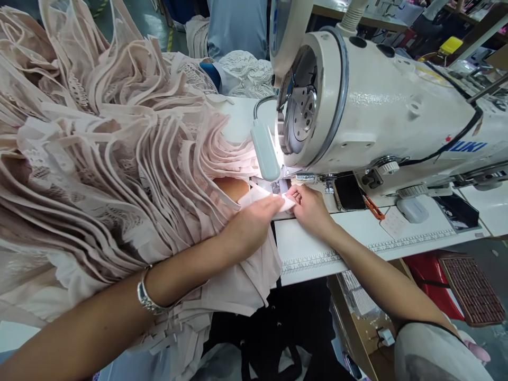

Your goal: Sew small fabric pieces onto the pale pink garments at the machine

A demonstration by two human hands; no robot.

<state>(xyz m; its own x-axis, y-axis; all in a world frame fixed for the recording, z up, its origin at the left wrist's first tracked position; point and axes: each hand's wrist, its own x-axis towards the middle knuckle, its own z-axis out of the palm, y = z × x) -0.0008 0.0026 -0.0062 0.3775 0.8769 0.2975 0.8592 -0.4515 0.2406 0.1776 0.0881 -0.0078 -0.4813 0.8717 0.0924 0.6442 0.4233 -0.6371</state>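
Both my hands meet at the edge of a pale pink fabric piece (257, 197), just in front of the needle area of a white sewing machine (369, 100). My left hand (256, 219) pinches the fabric, its fingers pointing toward the presser foot (275, 186). Close beside it, my right hand (309, 206) is closed on the right end of the same fabric, fingers curled. A small grey-green lamp (265, 151) lights the spot from above. A thick heap of pale pink garment pieces with lace (151, 164) spreads left of my hands and under my left forearm.
Right of my hands lie a black phone (349, 191), an orange-handled tool (373, 208) and a rounded grey case (413, 210). A printed ruler (317, 261) runs along the table's front edge. Below right are a red seat (432, 283) and an open drawer (369, 323). A person in blue (237, 29) is beyond.
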